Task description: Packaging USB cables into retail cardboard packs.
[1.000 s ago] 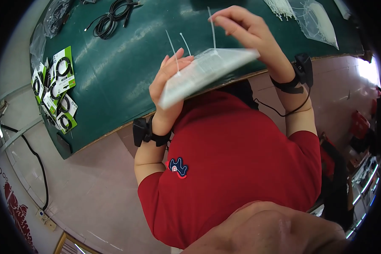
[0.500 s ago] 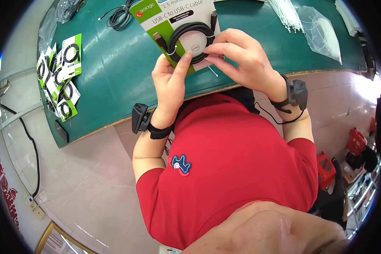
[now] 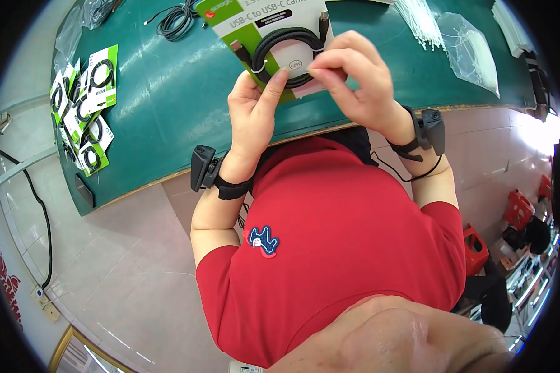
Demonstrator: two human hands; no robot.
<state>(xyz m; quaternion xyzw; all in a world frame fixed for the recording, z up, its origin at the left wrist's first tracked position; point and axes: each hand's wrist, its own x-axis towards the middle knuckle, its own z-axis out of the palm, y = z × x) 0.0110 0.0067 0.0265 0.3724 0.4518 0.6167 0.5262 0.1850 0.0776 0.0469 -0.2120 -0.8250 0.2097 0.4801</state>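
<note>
A green and white retail card (image 3: 295, 52) carries a coiled black braided cable (image 3: 282, 38). Both cable plugs stick up from the coil, one on each side. My left hand (image 3: 254, 115) grips the card's lower left edge, thumb in front over the coil and fingers behind. At the coil's right side, my right hand (image 3: 362, 87) is closed in a pinch, thumb against forefinger. Whatever lies between those fingertips is too small to make out. A pale tie (image 3: 261, 67) loops round the cable on the left.
Several carded cables (image 3: 84, 112) are piled on the green table (image 3: 168, 112) at the left. A loose black cable coil (image 3: 177, 23) lies at the back. White cable ties (image 3: 419, 22) and a clear bag of ties (image 3: 470, 56) are at the right.
My right hand's pinch has shifted slightly up and right, away from the coil's lower part. The card has moved a little right and up in my left hand.
</note>
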